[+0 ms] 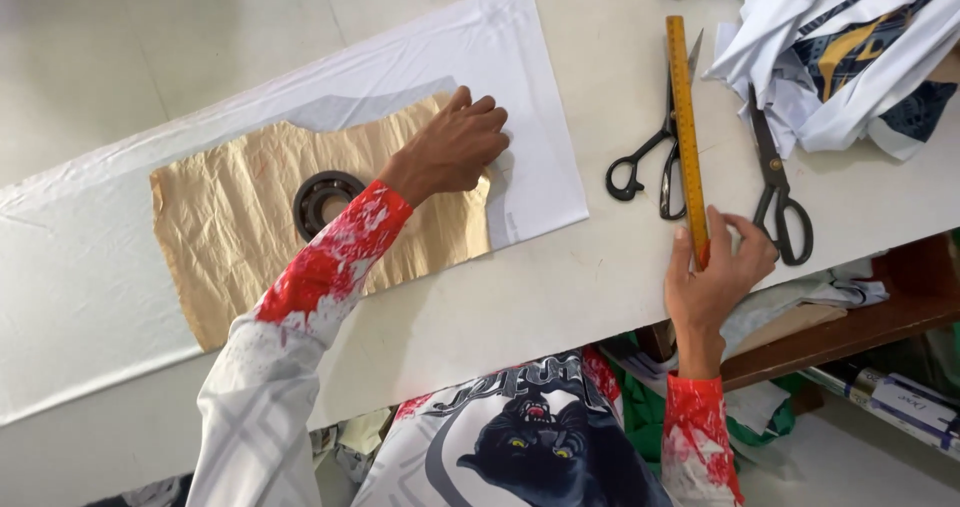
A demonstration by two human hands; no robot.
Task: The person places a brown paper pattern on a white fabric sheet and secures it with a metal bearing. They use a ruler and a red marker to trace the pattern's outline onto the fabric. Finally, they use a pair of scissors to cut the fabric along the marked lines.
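- Where the table's near edge runs, the right hand (718,272) grips the lower end of a yellow ruler (686,132), thumb and fingers closed on it; the ruler lies along the white table (600,287), pointing away.
- Just beside the ruler lie two pairs of black scissors: one (650,157) partly under it on its left, the other (778,182) to its right.
- The left hand (455,147) presses flat, fingers curled, grasping nothing, on the right edge of a crumpled tan paper pattern (240,237).
- A dark metal ring (322,202) rests on the pattern, which lies on white fabric (100,257).
- Farther off, a heap of printed cloth (850,47) sits at the table's far right corner.
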